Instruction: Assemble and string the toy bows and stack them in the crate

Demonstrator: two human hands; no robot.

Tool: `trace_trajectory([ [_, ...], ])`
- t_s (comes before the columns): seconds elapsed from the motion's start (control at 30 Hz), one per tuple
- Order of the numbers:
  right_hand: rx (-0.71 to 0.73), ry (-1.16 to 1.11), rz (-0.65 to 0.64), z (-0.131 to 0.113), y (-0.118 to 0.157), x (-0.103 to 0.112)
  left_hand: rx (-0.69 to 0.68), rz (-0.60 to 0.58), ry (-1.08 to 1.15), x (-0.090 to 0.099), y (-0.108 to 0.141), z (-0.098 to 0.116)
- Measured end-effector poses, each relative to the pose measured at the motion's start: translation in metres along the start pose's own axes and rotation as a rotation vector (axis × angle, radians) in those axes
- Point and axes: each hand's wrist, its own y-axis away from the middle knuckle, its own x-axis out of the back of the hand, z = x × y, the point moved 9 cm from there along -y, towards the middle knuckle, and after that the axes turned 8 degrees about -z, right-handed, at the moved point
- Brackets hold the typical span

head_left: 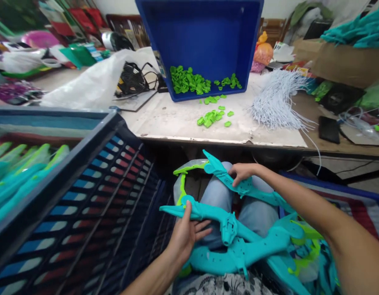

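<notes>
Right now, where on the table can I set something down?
Bare tabletop lies between the black fan and loose green bits, in front of the blue bin, and between those bits and the white strands. Crowded: the lap, under turquoise pieces.

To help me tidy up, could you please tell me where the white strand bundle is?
In the head view, the white strand bundle lies on the table's right side, between the blue bin and the dark flat object.

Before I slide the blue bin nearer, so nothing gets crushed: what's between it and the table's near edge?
Loose green pieces, some heaped, on the pale tabletop; the head view shows them.
</notes>
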Motion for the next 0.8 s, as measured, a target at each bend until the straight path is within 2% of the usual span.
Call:
trace_trajectory([
  [0.07, -0.014, 0.084, 0.175, 0.004, 0.005, 0.003, 0.076, -0.03, -0.076, 0.001, -0.004, -0.005],
  [0.13, -0.039, 0.161, 0.369, 0.01, 0.024, 0.001, 0.104, -0.042, -0.206, 0.009, -0.004, -0.005],
  [0.23, -0.068, 0.29, 0.62, 0.017, 0.063, -0.013, 0.058, -0.066, -0.615, 0.027, 0.004, 0.009],
  [0.3, -0.088, 0.388, 0.744, 0.02, 0.085, -0.028, -0.138, -0.14, -1.025, 0.023, 0.011, 0.029],
  [0.37, -0.123, 0.463, 0.82, 0.022, 0.101, -0.045, -0.5, -0.27, -1.42, -0.004, 0.025, 0.047],
  [0.43, -0.181, 0.5, 0.861, 0.024, 0.111, -0.06, -0.87, -0.403, -1.717, -0.039, 0.037, 0.048],
  [0.5, -0.258, 0.512, 0.904, 0.026, 0.121, -0.07, -1.056, -0.47, -1.984, -0.065, 0.031, 0.033],
  [0.57, -0.303, 0.529, 0.953, 0.022, 0.133, -0.076, -1.071, -0.439, -2.231, -0.081, 0.01, 0.019],
  [0.63, -0.251, 0.566, 0.935, 0.01, 0.142, -0.087, -1.024, -0.419, -2.415, -0.09, -0.008, 0.008],
  [0.73, -0.058, 0.57, 0.699, -0.011, 0.144, -0.118, -0.978, -0.46, -2.577, -0.095, -0.017, 0.001],
  [0.8, -0.03, 0.537, 0.555, -0.019, 0.148, -0.139, -0.918, -0.491, -2.68, -0.096, -0.015, 0.0],
])
